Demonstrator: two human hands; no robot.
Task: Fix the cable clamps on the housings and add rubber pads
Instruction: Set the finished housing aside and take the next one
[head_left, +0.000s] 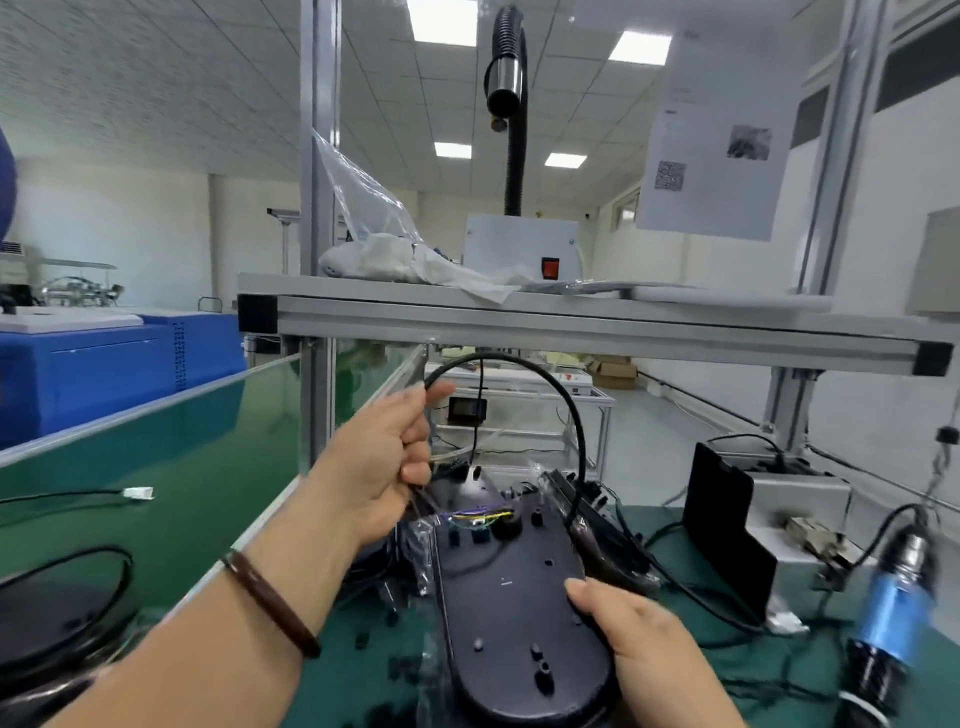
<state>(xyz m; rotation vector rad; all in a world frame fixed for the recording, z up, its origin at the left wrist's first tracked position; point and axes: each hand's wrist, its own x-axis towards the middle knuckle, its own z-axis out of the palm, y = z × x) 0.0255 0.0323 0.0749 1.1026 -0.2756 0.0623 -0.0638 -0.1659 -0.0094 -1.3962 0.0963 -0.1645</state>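
A black oval housing (514, 613) lies upside down on the green bench, its inner face up, with coloured wires (480, 515) near its far end. My right hand (639, 639) grips the housing's right edge, thumb on top. My left hand (384, 462) is raised above the housing's far end and holds a black cable (566, 410) that arcs up and over to the right, down toward the housing. Small black pads or clamps (363, 636) lie scattered on the mat left of the housing. Thin clear plastic wrap (423, 551) sits under the housing's left side.
A blue-and-black electric screwdriver (893, 618) hangs at the right. A black box and a grey unit (727, 530) stand behind it. An aluminium shelf (571, 317) crosses overhead. Another black housing (47, 618) and a white connector (137, 492) lie at the left.
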